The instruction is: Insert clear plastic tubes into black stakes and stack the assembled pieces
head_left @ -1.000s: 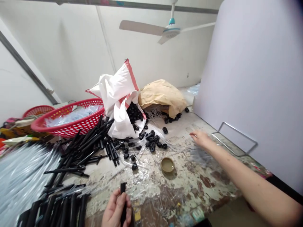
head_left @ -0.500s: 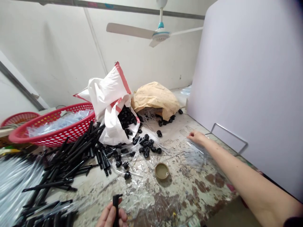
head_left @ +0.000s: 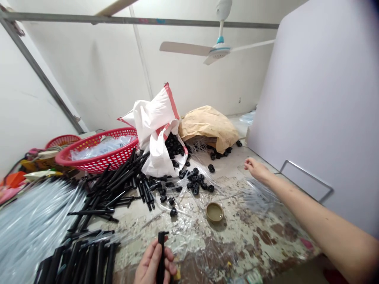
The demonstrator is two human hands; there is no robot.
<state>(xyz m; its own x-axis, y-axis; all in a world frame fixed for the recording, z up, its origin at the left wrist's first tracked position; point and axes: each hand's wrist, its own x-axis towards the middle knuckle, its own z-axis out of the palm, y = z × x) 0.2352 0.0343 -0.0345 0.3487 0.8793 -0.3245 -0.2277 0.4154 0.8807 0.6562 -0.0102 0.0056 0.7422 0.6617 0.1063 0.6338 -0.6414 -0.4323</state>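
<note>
My left hand (head_left: pixel 154 264) is at the bottom edge, its fingers wrapped round an upright black plastic tube (head_left: pixel 160 252). My right hand (head_left: pixel 257 169) reaches far out over the table, fingers closed in a pinch over a heap of clear plastic sleeves (head_left: pixel 260 195); what it pinches is too thin to make out. Loose black caps (head_left: pixel 194 179) lie between the hands, spilling from a white sack (head_left: pixel 156 130). A small round brass-coloured lid (head_left: pixel 214 212) sits on the worn table (head_left: pixel 254 232).
Black tubes (head_left: pixel 118 185) lie piled left of centre, more at the bottom left (head_left: pixel 79 264). Clear sleeves (head_left: pixel 32 221) cover the left. A red basket (head_left: pixel 99 152) and brown paper bag (head_left: pixel 209 124) stand behind. A pale board (head_left: pixel 322 102) with a wire stand (head_left: pixel 304 177) walls the right.
The view has shifted right and up. My right hand has lifted slightly off the clear sleeves, still pinched. My left hand keeps hold of the black tube.
</note>
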